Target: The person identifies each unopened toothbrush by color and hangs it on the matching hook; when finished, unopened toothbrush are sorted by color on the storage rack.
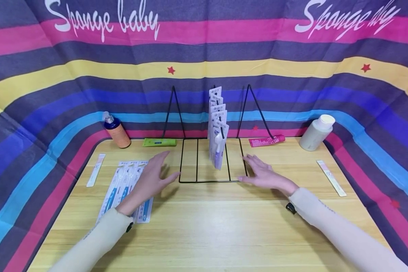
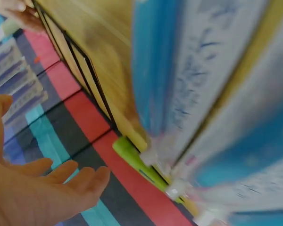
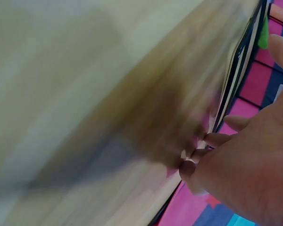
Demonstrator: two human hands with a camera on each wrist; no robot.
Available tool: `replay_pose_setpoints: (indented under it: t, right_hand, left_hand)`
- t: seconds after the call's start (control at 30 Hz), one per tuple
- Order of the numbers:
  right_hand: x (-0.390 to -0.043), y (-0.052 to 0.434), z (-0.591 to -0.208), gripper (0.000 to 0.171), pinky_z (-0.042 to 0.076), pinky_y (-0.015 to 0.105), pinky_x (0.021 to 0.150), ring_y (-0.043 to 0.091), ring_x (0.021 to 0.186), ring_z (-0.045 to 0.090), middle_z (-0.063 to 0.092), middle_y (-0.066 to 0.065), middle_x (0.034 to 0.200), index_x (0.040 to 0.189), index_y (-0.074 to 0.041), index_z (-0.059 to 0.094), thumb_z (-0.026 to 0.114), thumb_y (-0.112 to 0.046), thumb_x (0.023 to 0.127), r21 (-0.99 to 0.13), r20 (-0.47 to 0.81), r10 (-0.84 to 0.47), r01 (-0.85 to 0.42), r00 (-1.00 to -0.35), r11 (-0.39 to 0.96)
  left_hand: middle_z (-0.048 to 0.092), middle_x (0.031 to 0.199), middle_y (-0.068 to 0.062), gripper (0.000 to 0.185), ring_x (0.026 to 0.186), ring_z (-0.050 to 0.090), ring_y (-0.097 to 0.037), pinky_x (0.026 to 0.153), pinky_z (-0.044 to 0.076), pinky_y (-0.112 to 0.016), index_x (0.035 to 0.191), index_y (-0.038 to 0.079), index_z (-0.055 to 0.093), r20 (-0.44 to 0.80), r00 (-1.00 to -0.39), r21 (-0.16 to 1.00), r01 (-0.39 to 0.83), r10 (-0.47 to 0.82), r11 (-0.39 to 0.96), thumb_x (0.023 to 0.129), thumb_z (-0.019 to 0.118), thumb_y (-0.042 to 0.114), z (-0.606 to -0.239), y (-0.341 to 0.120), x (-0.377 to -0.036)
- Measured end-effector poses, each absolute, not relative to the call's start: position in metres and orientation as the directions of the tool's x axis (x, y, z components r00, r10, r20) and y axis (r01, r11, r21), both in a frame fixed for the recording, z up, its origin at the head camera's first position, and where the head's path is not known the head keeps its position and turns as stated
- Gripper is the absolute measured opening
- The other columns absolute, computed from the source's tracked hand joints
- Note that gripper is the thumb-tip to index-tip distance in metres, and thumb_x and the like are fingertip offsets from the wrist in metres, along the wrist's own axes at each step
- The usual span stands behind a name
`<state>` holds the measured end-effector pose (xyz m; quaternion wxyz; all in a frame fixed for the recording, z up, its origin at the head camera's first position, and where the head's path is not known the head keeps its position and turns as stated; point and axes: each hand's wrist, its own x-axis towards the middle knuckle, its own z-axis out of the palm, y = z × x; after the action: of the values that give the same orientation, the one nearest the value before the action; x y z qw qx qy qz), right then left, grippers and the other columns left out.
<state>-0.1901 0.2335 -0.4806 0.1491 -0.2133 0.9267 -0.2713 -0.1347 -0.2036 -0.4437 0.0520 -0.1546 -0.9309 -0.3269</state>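
Nearest the head camera, two cream sleeves lead to the left hand and the right hand, each grip spread flat, holding nothing, flanking the black wire rack on the bench. The right fingertips touch the rack's front right corner, and the left hand hovers over loose packaged toothbrushes, beside the row of toothbrush packs upright in the rack. Only the left wrist view shows the green tube close up, though blurred.
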Motion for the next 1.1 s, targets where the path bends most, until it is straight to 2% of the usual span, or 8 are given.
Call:
replay_pose_setpoints:
  t: [0.2, 0.43, 0.57, 0.8, 1.0, 1.1]
  right_hand:
    - [-0.193, 0.238, -0.478, 0.106, 0.001, 0.079, 0.121, 0.049, 0.164, 0.001, 0.008, 0.023, 0.18, 0.174, -0.004, 0.02, 0.068, -0.063, 0.101, -0.533, -0.171, -0.49, -0.338, -0.855, 0.776]
    - [-0.192, 0.238, -0.475, 0.102, 0.006, 0.078, 0.121, 0.05, 0.163, 0.005, 0.01, 0.024, 0.179, 0.173, -0.005, 0.024, 0.073, -0.057, 0.1, -0.513, -0.151, -0.503, -0.367, -0.851, 0.776]
    - [-0.19, 0.238, -0.476, 0.103, 0.005, 0.078, 0.121, 0.049, 0.164, 0.003, 0.01, 0.024, 0.18, 0.174, -0.005, 0.023, 0.072, -0.059, 0.1, -0.51, -0.15, -0.499, -0.366, -0.853, 0.778]
    - [-0.191, 0.241, -0.479, 0.103, 0.004, 0.079, 0.12, 0.048, 0.164, 0.002, 0.009, 0.022, 0.18, 0.174, -0.007, 0.022, 0.071, -0.06, 0.1, -0.507, -0.142, -0.503, -0.374, -0.852, 0.777]
    - [-0.192, 0.243, -0.482, 0.107, 0.002, 0.078, 0.121, 0.047, 0.165, 0.001, 0.008, 0.021, 0.181, 0.174, -0.003, 0.021, 0.07, -0.062, 0.1, -0.5, -0.139, -0.504, -0.379, -0.852, 0.779]
    - [-0.192, 0.243, -0.484, 0.107, 0.001, 0.078, 0.121, 0.047, 0.164, 0.001, 0.007, 0.021, 0.181, 0.174, -0.002, 0.02, 0.07, -0.062, 0.1, -0.508, -0.135, -0.506, -0.378, -0.852, 0.774]
  left_hand:
    - [0.031, 0.174, -0.022, 0.086, 0.159, 0.028, -0.046, 0.12, 0.027, -0.073, 0.172, 0.009, 0.032, 0.189, -0.975, 0.68, 0.216, 0.116, 0.701, 0.106, 0.072, 0.047, -0.437, -0.233, -0.113]
    - [0.034, 0.17, -0.027, 0.083, 0.152, 0.036, -0.052, 0.115, 0.037, -0.071, 0.171, 0.003, 0.029, 0.134, -0.99, 0.765, 0.081, -0.036, 0.638, 0.109, 0.07, 0.039, -0.44, -0.277, -0.091]
    - [0.034, 0.17, -0.029, 0.084, 0.152, 0.035, -0.053, 0.115, 0.036, -0.072, 0.171, 0.002, 0.028, 0.084, -0.991, 0.79, -0.001, -0.109, 0.613, 0.109, 0.07, 0.04, -0.443, -0.301, -0.081]
    - [0.029, 0.168, -0.035, 0.092, 0.151, 0.03, -0.056, 0.118, 0.029, -0.073, 0.172, -0.002, 0.017, -0.048, -0.992, 0.824, -0.104, -0.114, 0.557, 0.108, 0.071, 0.037, -0.453, -0.33, -0.076]
    - [0.032, 0.161, -0.042, 0.082, 0.145, 0.037, -0.058, 0.115, 0.032, -0.072, 0.17, -0.009, 0.015, -0.108, -0.987, 0.767, -0.157, -0.116, 0.623, 0.11, 0.066, 0.016, -0.462, -0.345, -0.075]
    - [0.033, 0.158, -0.043, 0.078, 0.138, 0.042, -0.057, 0.109, 0.038, -0.072, 0.17, -0.006, 0.021, -0.118, -0.984, 0.722, -0.178, -0.134, 0.669, 0.107, 0.065, 0.004, -0.463, -0.348, -0.074]
